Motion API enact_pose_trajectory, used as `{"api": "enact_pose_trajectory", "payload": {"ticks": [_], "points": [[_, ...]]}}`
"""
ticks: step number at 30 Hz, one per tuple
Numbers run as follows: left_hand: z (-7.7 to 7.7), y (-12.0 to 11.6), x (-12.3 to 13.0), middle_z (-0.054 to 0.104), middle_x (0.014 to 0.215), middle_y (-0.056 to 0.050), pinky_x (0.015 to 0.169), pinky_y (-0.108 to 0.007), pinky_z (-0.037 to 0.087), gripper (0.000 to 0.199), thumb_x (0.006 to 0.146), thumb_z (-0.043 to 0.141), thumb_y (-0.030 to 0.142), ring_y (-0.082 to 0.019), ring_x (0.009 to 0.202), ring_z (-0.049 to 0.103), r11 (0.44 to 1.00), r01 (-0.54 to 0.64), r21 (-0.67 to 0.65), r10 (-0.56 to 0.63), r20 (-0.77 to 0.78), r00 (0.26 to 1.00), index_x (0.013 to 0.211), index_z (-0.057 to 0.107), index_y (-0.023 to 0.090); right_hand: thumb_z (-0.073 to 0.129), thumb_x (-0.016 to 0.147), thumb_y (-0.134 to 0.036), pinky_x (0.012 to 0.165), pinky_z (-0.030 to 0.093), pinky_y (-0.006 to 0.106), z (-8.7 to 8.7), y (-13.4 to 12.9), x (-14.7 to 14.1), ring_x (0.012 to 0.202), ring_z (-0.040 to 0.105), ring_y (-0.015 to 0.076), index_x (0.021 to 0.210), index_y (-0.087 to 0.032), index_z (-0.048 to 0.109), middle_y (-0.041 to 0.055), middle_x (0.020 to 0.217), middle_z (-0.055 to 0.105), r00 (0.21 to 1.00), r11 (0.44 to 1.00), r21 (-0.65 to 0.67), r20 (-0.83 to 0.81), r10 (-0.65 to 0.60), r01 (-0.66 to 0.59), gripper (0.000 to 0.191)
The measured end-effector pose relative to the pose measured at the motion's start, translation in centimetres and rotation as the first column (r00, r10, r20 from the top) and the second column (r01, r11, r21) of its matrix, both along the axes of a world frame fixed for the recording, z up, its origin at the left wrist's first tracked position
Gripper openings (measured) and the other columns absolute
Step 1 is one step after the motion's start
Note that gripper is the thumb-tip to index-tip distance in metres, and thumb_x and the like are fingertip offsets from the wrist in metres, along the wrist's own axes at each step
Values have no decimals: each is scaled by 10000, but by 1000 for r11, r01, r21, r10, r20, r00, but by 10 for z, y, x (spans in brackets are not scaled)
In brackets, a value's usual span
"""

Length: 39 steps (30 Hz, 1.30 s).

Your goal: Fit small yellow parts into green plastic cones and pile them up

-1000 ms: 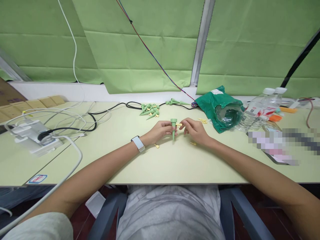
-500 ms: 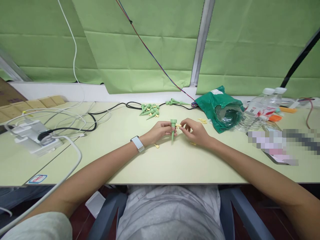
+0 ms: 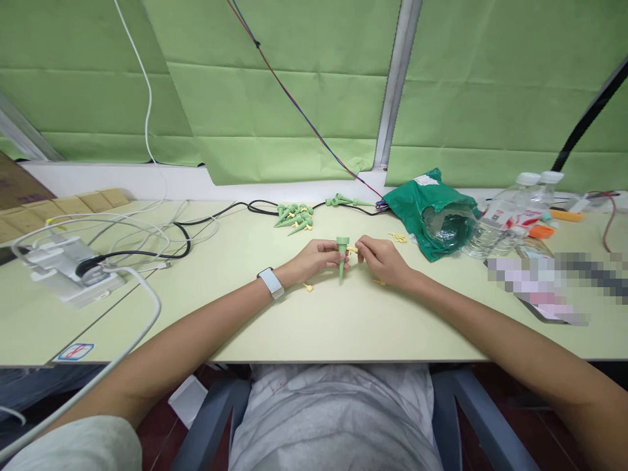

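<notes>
My left hand [image 3: 314, 260] holds a green cone-shaped piece [image 3: 342, 246] upright, wide end up and point down. A small yellow piece [image 3: 352, 249] sticks out from the cone's right side, and the fingers of my right hand [image 3: 380, 257] are closed on its outer end. One loose yellow piece [image 3: 309, 288] lies below my left wrist, and another [image 3: 379, 282] is partly under my right hand. Several more yellow pieces [image 3: 398, 237] rest to the upper right. Behind my hands is a pile of green cones [image 3: 296, 217], some with yellow parts.
More green cones [image 3: 343, 199] lie near the wall beside a black cable. At the right are a green bag [image 3: 417, 209], plastic bottles [image 3: 500, 216] and a blurred flat object [image 3: 534, 288]. White power adapters [image 3: 73, 268] and cables occupy the left.
The cone has shifted slightly right and down in my left hand. My right hand's fingers have closed in more around the yellow piece.
</notes>
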<state>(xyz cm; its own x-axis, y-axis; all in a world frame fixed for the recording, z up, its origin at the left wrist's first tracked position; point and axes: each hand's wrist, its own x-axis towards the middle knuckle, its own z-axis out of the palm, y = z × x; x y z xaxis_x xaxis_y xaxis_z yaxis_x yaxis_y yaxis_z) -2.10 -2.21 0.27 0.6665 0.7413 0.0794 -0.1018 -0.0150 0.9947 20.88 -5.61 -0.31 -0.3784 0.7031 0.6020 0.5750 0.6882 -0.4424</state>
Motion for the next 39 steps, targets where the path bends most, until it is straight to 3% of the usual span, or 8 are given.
{"api": "enact_pose_trajectory", "payload": {"ticks": [5, 11, 17, 23, 28, 34, 39], "points": [[1, -1, 0, 731, 980, -93, 930, -374, 520, 289, 787, 828, 339, -203, 906, 701, 1000, 12, 3, -12, 4, 1000, 979, 767, 132, 516, 1048, -420, 623, 384, 304, -1, -1, 0, 595, 532, 149, 1017, -232, 612, 24, 857, 710, 999, 999, 19, -12, 39, -39, 213], [-1, -3, 2, 692, 915, -52, 836, -328, 507, 289, 767, 838, 344, -169, 831, 661, 992, -73, 99, 80, -67, 995, 960, 749, 148, 397, 1096, -414, 658, 398, 308, 2, -7, -6, 640, 580, 169, 837, -230, 595, 17, 728, 671, 999, 997, -63, -3, 39, -39, 374], [-2, -1, 1, 685, 853, -50, 821, -321, 495, 280, 764, 833, 357, -176, 826, 653, 990, -93, 104, 100, -58, 993, 929, 750, 146, 494, 1062, -442, 650, 388, 311, 2, -9, -7, 652, 589, 170, 1017, -232, 628, 50, 893, 740, 998, 999, 35, 51, -42, 40, 253], [0, -3, 2, 686, 843, -46, 800, -318, 498, 293, 722, 864, 364, -162, 772, 642, 988, -107, 113, 111, -27, 993, 869, 750, 137, 430, 1085, -418, 639, 366, 307, 4, -11, -11, 663, 595, 183, 911, -235, 614, 26, 784, 701, 998, 997, -62, 30, -48, 50, 312], [2, -5, 2, 684, 825, -45, 802, -314, 494, 292, 742, 846, 371, -169, 785, 646, 986, -102, 136, 110, -54, 992, 885, 745, 138, 471, 1067, -419, 641, 345, 314, 4, -12, -12, 687, 604, 185, 1008, -228, 632, 64, 911, 742, 991, 994, 66, 97, -91, 85, 257], [4, -7, 3, 679, 819, -46, 761, -294, 480, 276, 754, 837, 367, -159, 764, 625, 980, -107, 168, 122, -79, 989, 854, 748, 126, 455, 1073, -399, 633, 366, 297, 6, -12, -14, 626, 576, 168, 802, -227, 619, 7, 704, 677, 999, 984, -179, -45, -1, -7, 360], [6, -8, 4, 668, 810, -32, 780, -308, 498, 269, 712, 856, 340, -157, 754, 629, 987, -106, 120, 113, -53, 992, 841, 742, 133, 509, 1045, -398, 638, 339, 290, 7, -14, -17, 666, 564, 164, 909, -216, 641, 11, 782, 694, 997, 990, -123, -15, -76, 73, 263]]}}
